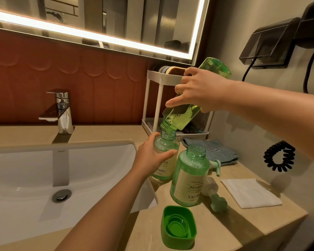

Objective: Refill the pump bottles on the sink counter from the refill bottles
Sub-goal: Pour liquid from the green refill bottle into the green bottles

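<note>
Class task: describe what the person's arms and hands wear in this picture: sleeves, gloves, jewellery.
The left hand and right hand are ungloved, with no rings, watch or bracelet visible. Both arms are bare to the frame edge, with no sleeves showing.

a chrome faucet (63, 113) stands on the beige counter (225, 232) behind a white sink basin (25, 178), which has a metal drain (61, 195) in its floor. above, a mirror (116, 19) with a glowing edge hangs on a red-brown tiled wall (34, 78). a white two-tier rack (163, 79) sits in the corner with sponge-like pads (172, 70) on its upper shelf. just beside its base lies a folded blue towel (219, 151), and nearer the counter's front edge lies a folded white cloth (250, 192). on the right wall are a dark socket cover (266, 44) and a black coiled cord (279, 158).
</note>
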Action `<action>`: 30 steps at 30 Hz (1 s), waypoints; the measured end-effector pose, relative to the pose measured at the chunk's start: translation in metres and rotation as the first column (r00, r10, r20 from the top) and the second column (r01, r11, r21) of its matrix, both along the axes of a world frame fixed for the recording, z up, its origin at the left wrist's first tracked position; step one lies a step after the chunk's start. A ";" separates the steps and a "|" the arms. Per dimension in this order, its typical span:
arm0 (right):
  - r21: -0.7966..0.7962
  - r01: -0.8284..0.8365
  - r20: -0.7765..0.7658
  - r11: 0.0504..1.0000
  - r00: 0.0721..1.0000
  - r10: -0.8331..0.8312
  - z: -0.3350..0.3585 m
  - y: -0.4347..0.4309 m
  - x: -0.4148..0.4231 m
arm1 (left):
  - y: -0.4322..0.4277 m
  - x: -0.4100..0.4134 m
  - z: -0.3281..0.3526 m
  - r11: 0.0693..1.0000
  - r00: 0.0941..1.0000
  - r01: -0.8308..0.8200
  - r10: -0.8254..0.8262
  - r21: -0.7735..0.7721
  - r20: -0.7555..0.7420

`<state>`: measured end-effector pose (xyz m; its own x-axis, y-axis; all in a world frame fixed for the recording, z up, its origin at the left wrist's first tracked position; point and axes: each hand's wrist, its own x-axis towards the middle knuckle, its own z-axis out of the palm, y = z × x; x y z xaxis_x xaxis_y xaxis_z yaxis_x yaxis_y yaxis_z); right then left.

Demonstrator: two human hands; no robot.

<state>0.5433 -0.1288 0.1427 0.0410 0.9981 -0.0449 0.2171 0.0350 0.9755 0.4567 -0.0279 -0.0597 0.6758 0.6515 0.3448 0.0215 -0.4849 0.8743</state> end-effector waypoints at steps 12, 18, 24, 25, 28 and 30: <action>0.010 0.006 -0.004 1.000 1.000 -0.005 0.000 -0.004 0.006 | 0.000 0.000 0.000 1.000 1.000 -0.005 0.005 0.001 -0.007; 0.008 -0.004 0.001 1.000 1.000 0.004 -0.003 -0.004 0.010 | 0.000 0.000 0.000 1.000 1.000 0.001 -0.001 -0.005 -0.013; 0.018 -0.016 -0.053 1.000 0.998 0.017 -0.004 -0.005 0.013 | -0.001 -0.001 0.001 1.000 1.000 0.005 -0.005 -0.008 -0.016; 0.025 -0.017 -0.073 1.000 0.997 0.019 -0.005 -0.006 0.015 | -0.001 -0.001 0.001 1.000 1.000 0.005 -0.005 -0.009 -0.016; 0.060 -0.013 -0.176 0.998 0.984 0.023 -0.011 -0.010 0.024 | -0.002 -0.001 0.001 1.000 1.000 0.006 -0.007 -0.009 -0.013; 0.110 0.002 -0.294 0.994 0.955 0.030 -0.018 -0.015 0.033 | -0.002 -0.001 0.000 1.000 1.000 0.007 -0.007 -0.007 -0.013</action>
